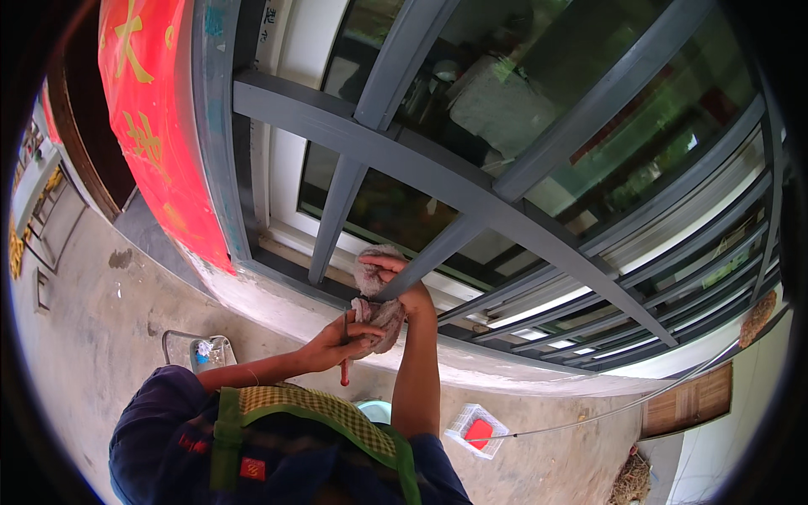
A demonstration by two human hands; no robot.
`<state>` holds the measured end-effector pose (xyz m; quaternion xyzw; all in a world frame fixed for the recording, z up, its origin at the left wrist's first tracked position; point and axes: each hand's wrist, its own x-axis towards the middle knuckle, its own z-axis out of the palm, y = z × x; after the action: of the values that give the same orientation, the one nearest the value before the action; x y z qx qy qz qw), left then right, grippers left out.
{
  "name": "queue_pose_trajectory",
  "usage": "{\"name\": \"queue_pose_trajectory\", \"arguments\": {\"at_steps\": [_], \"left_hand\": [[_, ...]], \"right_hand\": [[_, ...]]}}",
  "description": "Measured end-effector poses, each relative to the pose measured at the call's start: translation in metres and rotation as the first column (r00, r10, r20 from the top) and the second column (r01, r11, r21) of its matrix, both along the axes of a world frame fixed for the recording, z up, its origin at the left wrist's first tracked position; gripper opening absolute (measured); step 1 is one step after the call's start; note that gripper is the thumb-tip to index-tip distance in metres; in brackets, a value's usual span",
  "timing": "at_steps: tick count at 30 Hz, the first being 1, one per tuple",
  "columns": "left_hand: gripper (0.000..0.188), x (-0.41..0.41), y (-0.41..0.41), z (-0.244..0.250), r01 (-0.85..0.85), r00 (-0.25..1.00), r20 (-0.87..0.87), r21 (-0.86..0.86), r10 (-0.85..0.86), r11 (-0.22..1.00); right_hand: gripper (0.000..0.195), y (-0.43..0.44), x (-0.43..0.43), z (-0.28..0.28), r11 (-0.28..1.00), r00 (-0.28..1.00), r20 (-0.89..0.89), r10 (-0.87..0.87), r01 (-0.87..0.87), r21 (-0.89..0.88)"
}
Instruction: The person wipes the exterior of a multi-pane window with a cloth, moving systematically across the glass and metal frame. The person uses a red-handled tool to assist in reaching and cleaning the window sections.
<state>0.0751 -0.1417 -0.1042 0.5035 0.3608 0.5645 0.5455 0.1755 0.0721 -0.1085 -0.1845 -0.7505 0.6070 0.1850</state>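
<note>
A worn greyish-pink cloth (386, 331) is wrapped around the lower end of a grey metal window bar (424, 260). My left hand (331, 344) holds the part of the cloth in front of the bar. It also holds a thin tool with a red end (344, 372), whose kind I cannot tell. My right hand (415, 299) reaches in beside the bar, its fingers pressed on the cloth behind it. The bar partly hides that hand. Just below lies the bottom rail (290, 281) of the window grille.
A thick crossbar (435, 173) spans the grille above my hands, in front of window glass. To the left hangs a red banner (158, 126) with writing. On the concrete floor stand a white plastic basket (464, 416), a pale green basin (377, 410) and a metal-handled dustpan-like object (221, 352).
</note>
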Motion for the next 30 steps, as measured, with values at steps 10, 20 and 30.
{"name": "queue_pose_trajectory", "arguments": {"at_steps": [10,20,30], "left_hand": [[0.023,-0.001,0.005,0.006,-0.021,0.976,-0.215,0.007,0.022,1.000],[0.018,0.004,0.007,0.004,-0.091,0.955,-0.276,0.076,0.109,0.993],[0.018,-0.003,-0.011,0.015,-0.002,0.999,-0.050,-0.222,-0.009,0.975]], "right_hand": [[0.033,-0.046,0.001,0.001,0.745,0.740,-0.139,-0.659,0.667,0.017],[0.065,-0.055,0.010,-0.012,0.086,0.346,-0.293,-0.891,0.764,0.640],[0.057,-0.053,0.006,-0.024,0.177,0.308,-0.282,-0.909,0.896,0.408]]}}
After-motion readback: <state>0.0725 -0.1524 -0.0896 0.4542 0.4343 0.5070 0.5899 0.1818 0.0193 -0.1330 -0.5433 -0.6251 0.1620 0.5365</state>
